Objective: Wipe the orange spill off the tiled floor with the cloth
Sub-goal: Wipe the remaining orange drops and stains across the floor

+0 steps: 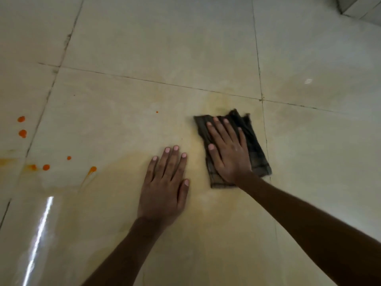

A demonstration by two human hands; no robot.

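Note:
A dark folded checked cloth (256, 153) lies flat on the glossy cream tiled floor (156, 42). My right hand (228, 149) presses down on it with fingers spread. My left hand (167, 184) rests flat on the bare tile just left of the cloth, holding nothing. A faint yellow-orange smear (214, 104) spreads over the tile around and beyond the cloth. Bright orange drops (22, 133) dot the floor at the far left, with more orange drops (46, 167) and a streaked drop (92, 169) lower down.
Dark grout lines (156, 81) cross the floor. A pale stepped edge or wall base (360, 7) shows in the top right corner. A bright light reflection (41, 230) streaks the tile at lower left.

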